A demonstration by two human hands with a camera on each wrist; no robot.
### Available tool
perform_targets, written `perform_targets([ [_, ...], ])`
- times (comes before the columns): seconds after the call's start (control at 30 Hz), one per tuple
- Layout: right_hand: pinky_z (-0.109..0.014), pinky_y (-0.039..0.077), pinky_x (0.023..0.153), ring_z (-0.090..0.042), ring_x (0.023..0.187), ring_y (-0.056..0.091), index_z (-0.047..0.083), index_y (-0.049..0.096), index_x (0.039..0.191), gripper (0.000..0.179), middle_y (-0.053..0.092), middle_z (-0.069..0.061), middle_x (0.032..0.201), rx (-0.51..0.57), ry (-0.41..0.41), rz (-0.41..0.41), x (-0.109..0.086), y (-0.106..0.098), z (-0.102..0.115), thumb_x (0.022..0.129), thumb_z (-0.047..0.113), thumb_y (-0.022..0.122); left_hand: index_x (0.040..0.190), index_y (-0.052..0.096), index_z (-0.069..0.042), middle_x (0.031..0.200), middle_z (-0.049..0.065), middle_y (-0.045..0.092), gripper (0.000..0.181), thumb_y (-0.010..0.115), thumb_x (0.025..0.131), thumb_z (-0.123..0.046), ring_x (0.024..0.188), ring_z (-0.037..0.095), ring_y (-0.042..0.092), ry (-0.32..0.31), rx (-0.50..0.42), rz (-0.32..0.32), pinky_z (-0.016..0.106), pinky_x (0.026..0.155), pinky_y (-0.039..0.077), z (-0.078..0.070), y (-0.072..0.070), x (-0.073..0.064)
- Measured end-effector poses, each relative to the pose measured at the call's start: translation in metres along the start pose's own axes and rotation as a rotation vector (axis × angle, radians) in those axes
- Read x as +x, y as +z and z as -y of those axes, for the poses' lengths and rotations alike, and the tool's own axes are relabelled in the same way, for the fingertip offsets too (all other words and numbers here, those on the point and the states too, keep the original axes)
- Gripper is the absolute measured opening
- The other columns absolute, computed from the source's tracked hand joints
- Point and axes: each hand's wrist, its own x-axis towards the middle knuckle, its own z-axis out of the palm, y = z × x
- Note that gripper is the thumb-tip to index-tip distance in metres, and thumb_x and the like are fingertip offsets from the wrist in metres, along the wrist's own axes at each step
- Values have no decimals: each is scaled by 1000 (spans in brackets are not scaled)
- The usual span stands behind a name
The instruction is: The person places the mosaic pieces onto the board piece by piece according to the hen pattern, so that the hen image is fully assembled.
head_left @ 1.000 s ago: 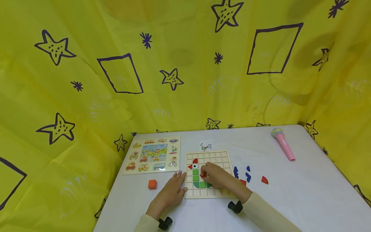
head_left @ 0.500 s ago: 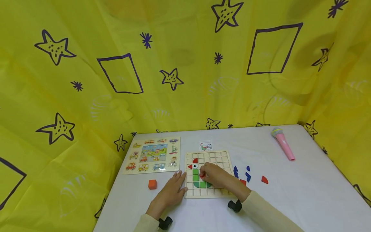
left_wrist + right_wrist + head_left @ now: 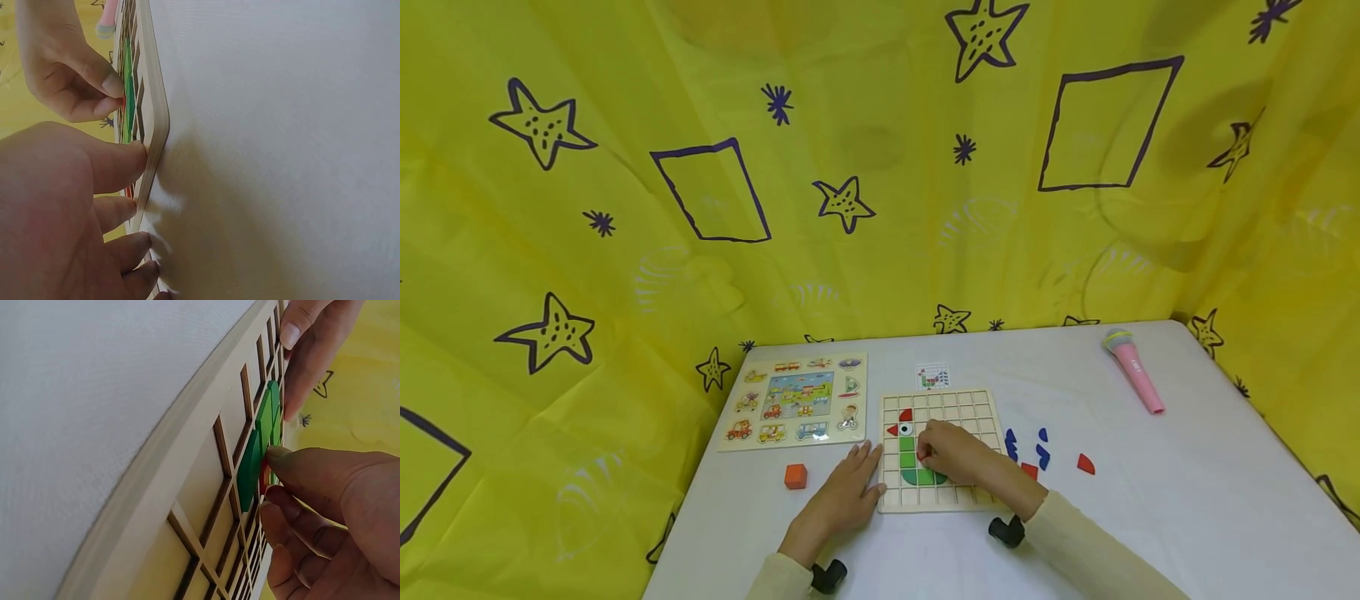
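Note:
A wooden grid board [image 3: 955,498] bears green tiles [image 3: 907,460], a white tile with an eye [image 3: 906,430] and two red tiles [image 3: 906,415] in its squares. My right hand [image 3: 957,452] pinches a small red tile [image 3: 265,475] between thumb and fingers, over a square beside the green column. The tile is mostly hidden by the fingertips, so its shape cannot be told. My left hand [image 3: 844,493] lies at the board's left edge, fingers fairly straight, with thumb and fingertips touching the rim.
Blue pieces [image 3: 1042,455], a red square [image 3: 1029,472] and a red quarter-circle [image 3: 1086,463] lie right of the board. Behind it is a pattern card [image 3: 933,377]. A picture puzzle [image 3: 797,400] and an orange cube [image 3: 795,477] are on the left, a pink microphone [image 3: 1137,373] far right.
My right hand has shifted only very slightly, still pinching the red tile at the same place over the board. The left hand stays at the board's edge.

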Motion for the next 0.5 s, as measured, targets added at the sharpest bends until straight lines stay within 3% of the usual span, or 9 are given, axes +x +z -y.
perform_targets([
  [0.5, -30, 48, 71, -14, 81, 52, 15, 71, 90, 10, 56, 3, 91, 1, 38, 16, -2, -4, 3, 99, 12, 74, 165, 36, -12, 173, 13, 31, 68, 60, 106, -35, 160, 38, 26, -13, -3, 2, 60, 127, 29, -2, 0, 0],
])
